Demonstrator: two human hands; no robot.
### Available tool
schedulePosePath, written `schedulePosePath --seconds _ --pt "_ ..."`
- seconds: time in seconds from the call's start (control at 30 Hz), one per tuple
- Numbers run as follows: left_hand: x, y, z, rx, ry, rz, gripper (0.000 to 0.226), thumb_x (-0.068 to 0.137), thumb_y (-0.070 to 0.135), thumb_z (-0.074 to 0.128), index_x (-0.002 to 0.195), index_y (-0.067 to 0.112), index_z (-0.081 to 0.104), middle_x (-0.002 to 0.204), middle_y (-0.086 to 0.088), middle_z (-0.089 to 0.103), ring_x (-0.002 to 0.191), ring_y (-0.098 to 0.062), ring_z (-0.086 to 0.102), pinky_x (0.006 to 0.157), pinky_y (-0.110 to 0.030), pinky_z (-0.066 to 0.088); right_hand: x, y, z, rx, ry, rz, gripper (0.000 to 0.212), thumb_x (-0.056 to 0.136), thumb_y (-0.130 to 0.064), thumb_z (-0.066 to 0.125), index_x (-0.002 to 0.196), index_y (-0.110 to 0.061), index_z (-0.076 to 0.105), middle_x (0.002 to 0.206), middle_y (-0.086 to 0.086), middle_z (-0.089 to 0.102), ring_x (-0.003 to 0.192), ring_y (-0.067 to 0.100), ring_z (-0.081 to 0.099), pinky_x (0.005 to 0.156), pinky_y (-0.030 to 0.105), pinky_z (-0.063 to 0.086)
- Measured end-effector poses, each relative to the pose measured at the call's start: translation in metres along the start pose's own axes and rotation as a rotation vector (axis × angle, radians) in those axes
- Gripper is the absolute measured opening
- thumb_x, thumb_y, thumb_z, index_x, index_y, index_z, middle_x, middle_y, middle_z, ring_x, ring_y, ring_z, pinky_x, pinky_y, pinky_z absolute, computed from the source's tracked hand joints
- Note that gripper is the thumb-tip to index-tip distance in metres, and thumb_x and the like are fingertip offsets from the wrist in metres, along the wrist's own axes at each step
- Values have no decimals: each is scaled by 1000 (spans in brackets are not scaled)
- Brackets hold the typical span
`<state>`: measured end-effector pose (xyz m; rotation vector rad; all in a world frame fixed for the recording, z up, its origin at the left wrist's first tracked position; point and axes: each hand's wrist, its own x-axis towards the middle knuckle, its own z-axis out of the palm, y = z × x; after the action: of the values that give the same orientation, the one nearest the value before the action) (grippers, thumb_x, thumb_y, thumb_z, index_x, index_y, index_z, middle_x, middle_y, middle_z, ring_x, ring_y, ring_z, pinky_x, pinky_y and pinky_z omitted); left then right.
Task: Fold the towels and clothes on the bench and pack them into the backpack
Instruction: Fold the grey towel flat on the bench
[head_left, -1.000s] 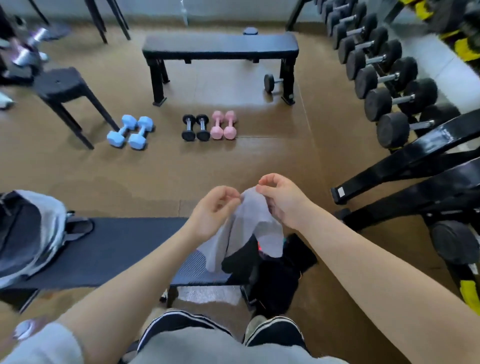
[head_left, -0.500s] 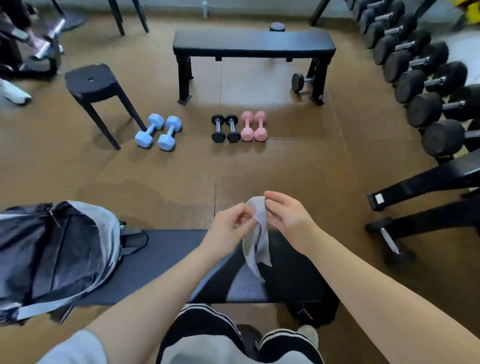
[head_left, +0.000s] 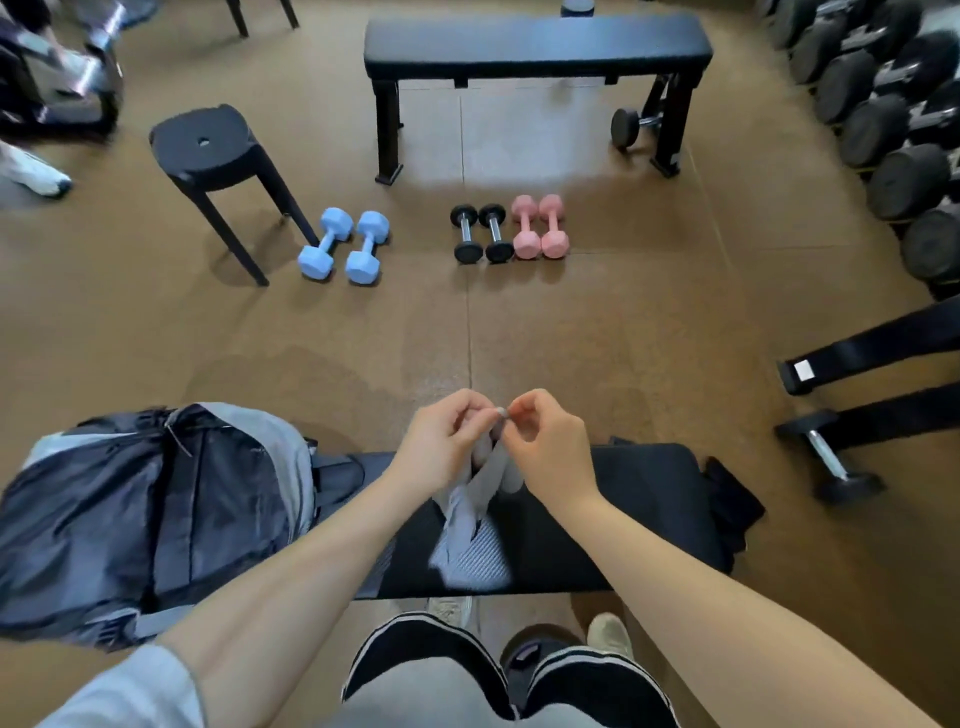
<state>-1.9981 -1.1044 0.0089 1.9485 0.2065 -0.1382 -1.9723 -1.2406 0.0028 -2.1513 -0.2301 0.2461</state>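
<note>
Both hands, left hand and right hand, pinch the grey towel above the counter; fold looks barely started. Black clothes unfolded, backpack likely unpacked.

There are two hands, the left grip and the right grip. Both pinch one grey cloth. One backpack sits on the near counter at the left. One dark piece of clothing hangs off its right end. There are two counters, and the other one is far away. One stool stands at the far left. On the floor there are two blue dumbbells, two small black dumbbells and two pink dumbbells. One more black dumbbell lies at the right. Many big black dumbbells fill the rack at the far right, too many to count.
</note>
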Motion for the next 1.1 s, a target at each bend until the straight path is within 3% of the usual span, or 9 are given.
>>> schedulePosePath --seconds 0.2,0.33,0.43,0.53,0.67,0.73,0.83,0.93,1.1 --pt "-9 -9 35 52 -112 -116 23 91 23 55 70 30 48 63 8 43 56 -7 38 57 -27 34 0 31 -26 -101 -55 -38 12 86 -5 53 85 -16 48 67 -7 46 66 16 46 61 26 37" --pt "-20 -21 66 176 -283 -133 35 85 25 63 61 23 38 59 8 37 50 -2 35 52 -22 26 -5 69 -65 -128 -138 -27 12 91 -3 47 99 -7 55 81 -1 53 76 15 50 62 20 36" --pt "-41 -41 85 204 -296 -236 35 83 32 65 63 18 40 60 3 38 53 -9 36 51 -22 26 -15 97 -90 -104 -392 33 12 94 -10 47 99 -13 58 89 -1 57 80 12 52 66 18 39" --pt "-65 -54 96 347 -261 -292 38 85 33 65 62 21 37 55 8 40 48 -3 38 46 -17 26 -29 124 -103 -173 -770 163 7 92 -23 54 92 -21 61 93 -2 57 83 13 53 67 20 43" --pt "-78 -56 107 729 -248 -260 47 81 55 58 61 25 28 54 6 38 59 -18 41 47 -26 24 -31 147 -103 -214 -1068 208 41 86 -39 62 77 1 58 69 7 46 64 17 42 61 32 31" --pt "-74 -62 108 809 -212 -293 46 82 58 56 68 20 33 60 4 43 66 -23 46 50 -30 28 -21 156 -98 -206 -1038 279 32 86 -32 61 84 0 62 73 6 52 67 16 48 62 32 36" --pt "-54 -85 106 947 -196 -336 40 88 53 49 81 17 34 90 -6 59 86 -30 57 64 -33 38 4 185 -75 -325 -889 295 11 86 -18 55 86 -16 66 81 0 63 77 15 58 67 29 49" --pt "-11 -135 119 948 -222 -387 34 90 49 48 86 17 37 102 -10 60 95 -33 57 67 -35 38 32 235 -31 -566 -765 303 13 83 -13 51 82 -22 60 86 -1 60 82 18 57 71 34 53" --pt "74 -244 143 1010 -237 -475 35 92 42 47 103 10 49 111 -14 59 103 -35 56 76 -36 43 69 325 43 -740 -584 353 18 87 -4 45 96 -16 56 99 5 57 85 26 55 71 38 50"
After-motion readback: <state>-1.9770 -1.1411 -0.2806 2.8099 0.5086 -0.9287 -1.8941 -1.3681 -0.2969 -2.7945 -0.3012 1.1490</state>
